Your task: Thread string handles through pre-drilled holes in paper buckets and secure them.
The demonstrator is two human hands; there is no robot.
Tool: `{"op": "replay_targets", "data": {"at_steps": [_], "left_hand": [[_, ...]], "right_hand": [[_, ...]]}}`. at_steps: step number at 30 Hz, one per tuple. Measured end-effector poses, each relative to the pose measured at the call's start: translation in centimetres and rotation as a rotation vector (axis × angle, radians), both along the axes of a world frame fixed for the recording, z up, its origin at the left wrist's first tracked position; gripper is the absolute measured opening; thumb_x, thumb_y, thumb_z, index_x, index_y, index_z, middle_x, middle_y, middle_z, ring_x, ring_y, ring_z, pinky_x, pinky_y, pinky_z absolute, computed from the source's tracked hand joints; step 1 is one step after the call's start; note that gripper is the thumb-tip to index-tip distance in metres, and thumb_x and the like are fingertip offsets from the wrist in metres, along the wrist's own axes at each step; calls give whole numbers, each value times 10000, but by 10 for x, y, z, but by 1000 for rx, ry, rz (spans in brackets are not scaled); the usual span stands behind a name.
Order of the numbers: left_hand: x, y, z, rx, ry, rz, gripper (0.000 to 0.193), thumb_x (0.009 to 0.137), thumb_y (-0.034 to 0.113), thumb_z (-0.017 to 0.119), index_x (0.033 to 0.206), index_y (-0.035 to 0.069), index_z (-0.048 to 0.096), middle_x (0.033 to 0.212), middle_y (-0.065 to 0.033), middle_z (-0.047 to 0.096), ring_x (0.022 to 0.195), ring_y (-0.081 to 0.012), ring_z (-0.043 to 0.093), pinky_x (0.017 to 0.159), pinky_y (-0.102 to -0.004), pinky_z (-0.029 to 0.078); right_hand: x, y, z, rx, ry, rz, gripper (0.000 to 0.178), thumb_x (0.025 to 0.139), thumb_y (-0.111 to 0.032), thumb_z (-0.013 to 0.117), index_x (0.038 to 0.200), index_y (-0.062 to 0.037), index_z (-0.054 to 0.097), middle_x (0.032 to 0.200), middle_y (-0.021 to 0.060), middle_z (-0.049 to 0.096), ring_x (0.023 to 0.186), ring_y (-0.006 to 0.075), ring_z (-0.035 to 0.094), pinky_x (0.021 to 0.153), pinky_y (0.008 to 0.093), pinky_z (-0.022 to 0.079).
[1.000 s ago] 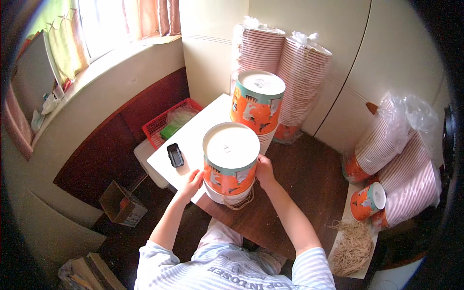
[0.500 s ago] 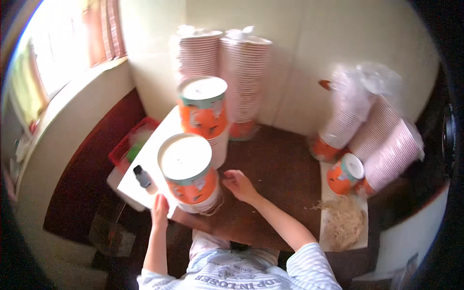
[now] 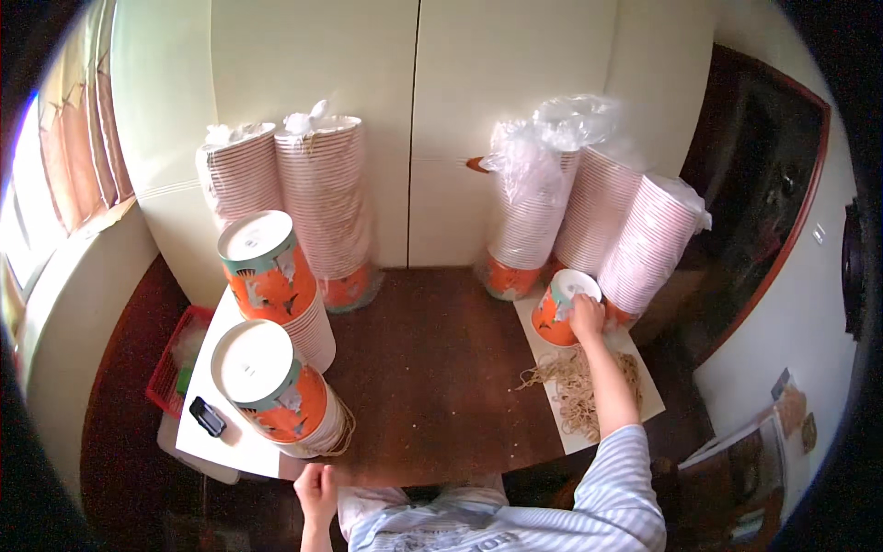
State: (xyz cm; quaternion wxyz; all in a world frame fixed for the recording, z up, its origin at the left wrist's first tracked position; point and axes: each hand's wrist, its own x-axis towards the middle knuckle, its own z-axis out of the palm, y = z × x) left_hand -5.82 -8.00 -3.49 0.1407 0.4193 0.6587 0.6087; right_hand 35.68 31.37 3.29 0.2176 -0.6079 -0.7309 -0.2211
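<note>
On the right side of the table my right hand point(image 3: 587, 317) grips the upper edge of an upside-down orange-and-green paper tub point(image 3: 554, 313). Its fingers curl over the white base, and the thumb side is partly hidden. Just in front lies a tangled heap of tan rubber bands point(image 3: 579, 391), with my right forearm passing over it. My left hand point(image 3: 315, 492) is closed in a loose fist at the table's front edge, apart from everything. Beyond it stands a short stack of upside-down paper tubs point(image 3: 285, 400), with rubber bands point(image 3: 342, 432) around its lower rim.
Another tub stack point(image 3: 271, 285) stands behind the near-left one. Tall plastic-wrapped stacks rise at the back left point(image 3: 322, 193) and right point(image 3: 598, 207). A black stapler-like object point(image 3: 207, 417) lies on a white board point(image 3: 244, 455). A red basket point(image 3: 170, 368) sits beyond the table's left edge.
The view has swung to the right. My right hand has moved from beside the near-left stack to the single tub on the right and taken hold of it. My left hand has drawn back and closed.
</note>
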Motion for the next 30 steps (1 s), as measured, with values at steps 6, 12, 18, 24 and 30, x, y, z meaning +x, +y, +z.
{"op": "replay_targets", "data": {"at_steps": [6, 12, 18, 24, 30], "left_hand": [[21, 29, 31, -136, 231, -255, 68, 718, 46, 608, 697, 12, 552, 588, -123, 524, 499, -244, 521, 458, -300, 399], [30, 64, 46, -37, 59, -301, 62, 734, 56, 597, 768, 16, 564, 654, -86, 529, 575, -165, 528, 517, -265, 419], [40, 94, 81, 31, 58, -421, 209, 766, 38, 591, 957, 11, 509, 906, -69, 494, 713, -117, 522, 591, -212, 427], [33, 107, 101, 186, -9, -423, 320, 785, 18, 546, 1091, 11, 456, 1052, -82, 458, 865, -137, 516, 704, -227, 439], [32, 115, 132, 8, -96, -509, 234, 819, 81, 552, 1009, -54, 531, 794, -51, 603, 721, -68, 552, 622, -203, 456]], "right_hand": [[-6, 0, 25, -143, 627, 297, 126, 711, -146, 634, 755, -37, 588, 724, 86, 597, 674, 229, 570, 609, 325, 426], [-57, -80, 74, -826, 1824, 534, 135, 815, -197, 550, 921, -117, 529, 764, -22, 569, 702, 107, 539, 683, 247, 455], [-86, -125, 31, -1063, 1999, 748, 227, 840, -302, 514, 888, -89, 574, 863, 16, 609, 781, 134, 586, 687, 270, 485], [-111, -167, 20, -1004, 1823, 891, 332, 822, -385, 515, 911, -74, 586, 904, 51, 617, 779, 157, 596, 674, 302, 496], [-112, -185, -35, -1391, 2143, 737, 253, 846, -290, 506, 917, -59, 580, 881, 60, 617, 771, 151, 595, 673, 304, 503]]}}
